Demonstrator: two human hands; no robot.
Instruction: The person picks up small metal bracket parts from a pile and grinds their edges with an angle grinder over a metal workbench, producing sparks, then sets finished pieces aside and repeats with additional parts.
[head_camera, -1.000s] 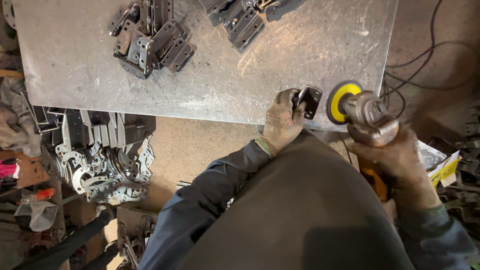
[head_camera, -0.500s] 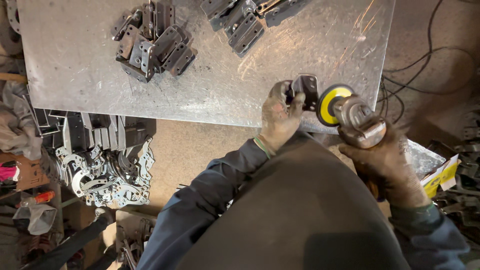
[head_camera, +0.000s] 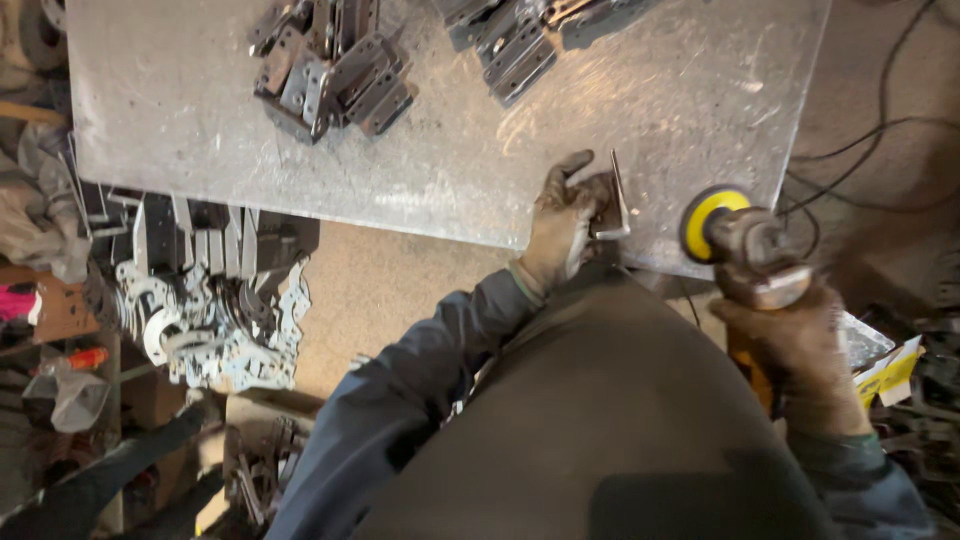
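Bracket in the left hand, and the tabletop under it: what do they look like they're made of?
Bracket: looks like thin steel plate, dull grey with a bright edge, likely bare. Tabletop: seemingly a metal sheet, grey with scuffed, shiny swirl marks; whether steel or aluminium is unclear. Left hand grips the bracket.

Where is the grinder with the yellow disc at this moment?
In the head view, the grinder is at the right, held in the right hand just off the near right corner of the metal table, apart from the bracket in the left hand.

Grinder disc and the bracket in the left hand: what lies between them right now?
Only bare metal tabletop lies between the yellow-backed grinder disc and the small bracket held by the left hand, seen in the head view. They are apart.
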